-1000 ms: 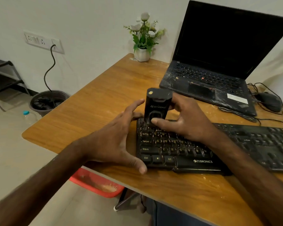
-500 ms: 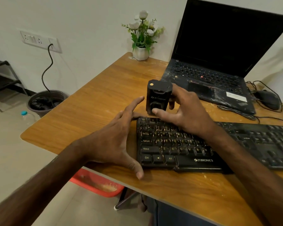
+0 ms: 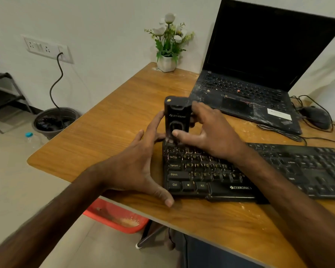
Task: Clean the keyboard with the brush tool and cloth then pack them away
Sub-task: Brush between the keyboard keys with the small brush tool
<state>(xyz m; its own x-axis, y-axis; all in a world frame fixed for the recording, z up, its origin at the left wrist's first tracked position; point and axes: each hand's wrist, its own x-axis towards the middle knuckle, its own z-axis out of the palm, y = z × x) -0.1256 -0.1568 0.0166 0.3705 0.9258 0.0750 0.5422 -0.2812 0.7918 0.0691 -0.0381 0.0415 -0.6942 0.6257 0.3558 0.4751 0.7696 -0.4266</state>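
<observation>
Wooden desk by a white wall is carrying everything. I'm gripping the black brush tool upright in my right hand; since a second ago it is riding back toward the keyboard corner. My left hand is bracing that end, fingers spread. Brushing is underway.

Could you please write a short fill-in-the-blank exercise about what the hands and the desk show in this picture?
1. The right hand holds the black brush tool upright at the keyboard's far ____ corner.
2. The left hand steadies the keyboard's ____ end.
3. The laptop's screen is ____.
4. In the table's far corner stands a small pot of ____ flowers.

Missing words: left; left; dark; white
</observation>
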